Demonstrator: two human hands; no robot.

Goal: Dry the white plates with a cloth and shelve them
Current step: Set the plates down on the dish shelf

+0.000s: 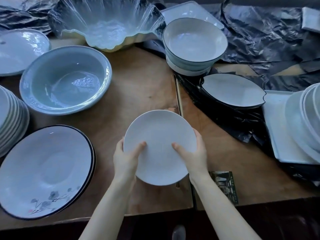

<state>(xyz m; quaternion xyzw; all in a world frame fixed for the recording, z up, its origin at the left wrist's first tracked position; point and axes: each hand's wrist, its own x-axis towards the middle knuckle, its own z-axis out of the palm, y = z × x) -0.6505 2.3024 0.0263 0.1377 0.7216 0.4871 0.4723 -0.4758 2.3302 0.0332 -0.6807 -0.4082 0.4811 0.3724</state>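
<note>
Plate (160, 144): matt white ceramic, smooth.
Bowl (65, 80): glossy pale-blue glaze.
Table (140, 84): smooth brown wood.
Sheet (270, 49): crinkled, shiny black plastic.
Dish (110, 25): translucent, ribbed, glossy.

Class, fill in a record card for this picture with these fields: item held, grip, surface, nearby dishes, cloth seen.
item held: plain white plate, over the table's near side
grip: left hand and right hand hold opposite edges, thumbs on the upper face
surface: brown wooden table
nearby dishes: blue-grey bowl far left; dark-rimmed bowls stacked behind; flowered plate near left; white plate stack right
cloth seen: none in view
</note>
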